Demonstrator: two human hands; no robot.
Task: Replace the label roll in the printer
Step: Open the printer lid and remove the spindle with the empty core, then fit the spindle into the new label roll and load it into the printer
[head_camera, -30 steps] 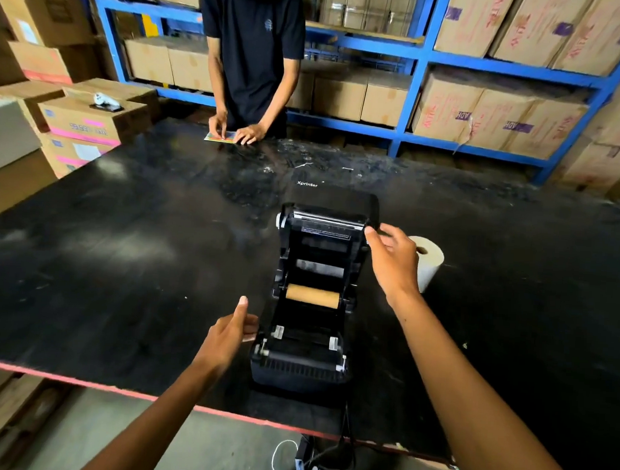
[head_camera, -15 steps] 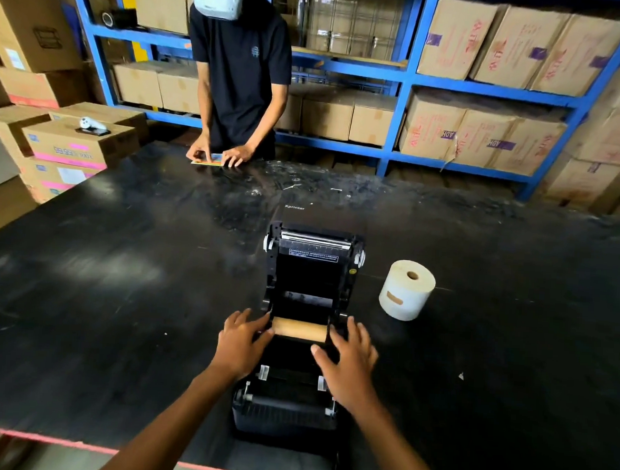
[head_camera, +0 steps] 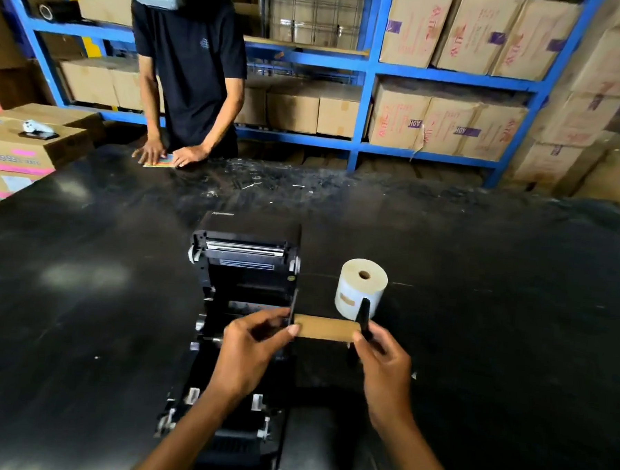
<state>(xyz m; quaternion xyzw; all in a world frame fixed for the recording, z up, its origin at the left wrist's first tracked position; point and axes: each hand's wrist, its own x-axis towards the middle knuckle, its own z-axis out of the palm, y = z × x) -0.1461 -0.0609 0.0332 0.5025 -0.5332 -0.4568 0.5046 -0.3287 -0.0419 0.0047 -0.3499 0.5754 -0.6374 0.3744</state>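
The black label printer (head_camera: 242,303) stands open on the black table (head_camera: 81,312), lid tilted back, its roll bay bare. I hold the empty brown cardboard core (head_camera: 327,328) on its black spindle, lifted just right of the printer. My left hand (head_camera: 252,346) pinches the left end by its black guide plate. My right hand (head_camera: 381,360) grips the right end at the other black guide plate. A full white label roll (head_camera: 361,288) stands upright on the table just behind the core.
Another person (head_camera: 193,70) stands at the far table edge with both hands on a coloured card (head_camera: 158,162). Blue shelving (head_camera: 367,76) full of cardboard boxes lines the back wall. More boxes (head_camera: 29,148) are stacked at the left.
Both hands took the empty core with its spindle out of the printer bay and lifted it to the right. Before that my right hand left the lid.
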